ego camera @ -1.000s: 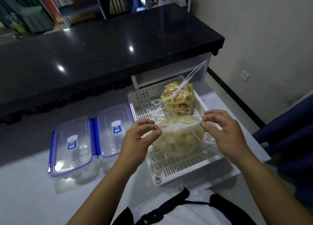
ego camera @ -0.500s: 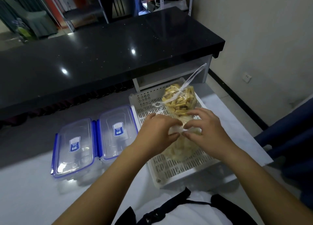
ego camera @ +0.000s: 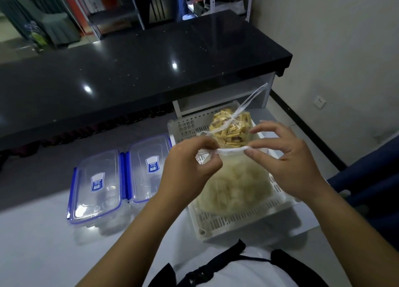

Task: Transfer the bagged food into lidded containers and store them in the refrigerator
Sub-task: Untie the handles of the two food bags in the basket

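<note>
The left hand (ego camera: 190, 170) has its fingers curled in, thumb and forefinger pinching one end of the twisted neck of the near bag (ego camera: 235, 189). The right hand (ego camera: 289, 168) pinches the other end of that neck between thumb and forefinger, while its remaining fingers arch loosely above. The strip of plastic runs taut between the two hands.

The near bag is clear plastic filled with pale, lumpy food and rests in the white slotted tray (ego camera: 226, 224), below and between the hands. At 12 o'clock from it, just behind and touching it as far as can be seen, the far bag (ego camera: 231, 129) stands in the same tray; it holds yellow-brown sticks, and its knotted handles trail up toward 1 o'clock.

At 9 o'clock from the tray, two clear containers with blue-edged lids sit side by side on the pale table (ego camera: 43, 243): the right container (ego camera: 149, 168) just beside the tray, the left container (ego camera: 95, 187) against it. Both lids are on.

Toward 12 o'clock beyond the table stretches a glossy black counter (ego camera: 129, 70).
</note>
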Demonstrator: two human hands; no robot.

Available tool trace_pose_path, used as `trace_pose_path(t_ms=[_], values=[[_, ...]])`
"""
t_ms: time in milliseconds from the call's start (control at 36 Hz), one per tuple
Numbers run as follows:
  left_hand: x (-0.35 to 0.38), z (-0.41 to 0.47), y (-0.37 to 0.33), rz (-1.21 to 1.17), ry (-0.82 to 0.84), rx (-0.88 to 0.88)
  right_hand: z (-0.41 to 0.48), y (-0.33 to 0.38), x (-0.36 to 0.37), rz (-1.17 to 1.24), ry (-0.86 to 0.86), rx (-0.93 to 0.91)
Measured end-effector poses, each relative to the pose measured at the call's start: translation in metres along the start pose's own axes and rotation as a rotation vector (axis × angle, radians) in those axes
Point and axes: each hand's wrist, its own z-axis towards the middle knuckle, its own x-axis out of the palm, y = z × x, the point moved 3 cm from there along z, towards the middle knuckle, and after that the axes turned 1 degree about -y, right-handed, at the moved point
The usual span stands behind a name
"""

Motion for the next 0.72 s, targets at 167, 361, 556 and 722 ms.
trace_pose_path(t_ms=[167,361,556,722], values=[[0.012,-0.028,0.049,0.004,0.115,-0.337,-0.018,-0.046,0.004,-0.008,0.126,0.259],[0.015,-0.029,0.038,-0.039,0.128,-0.186,-0.020,-0.027,0.020,0.016,0.238,0.124],[0.004,-0.014,0.020,0.016,0.069,-0.074,0.004,-0.004,0.038,-0.169,0.254,0.033],[-0.014,-0.013,0.038,-0.099,0.012,-0.156,0.007,-0.010,0.011,0.113,0.262,0.134]])
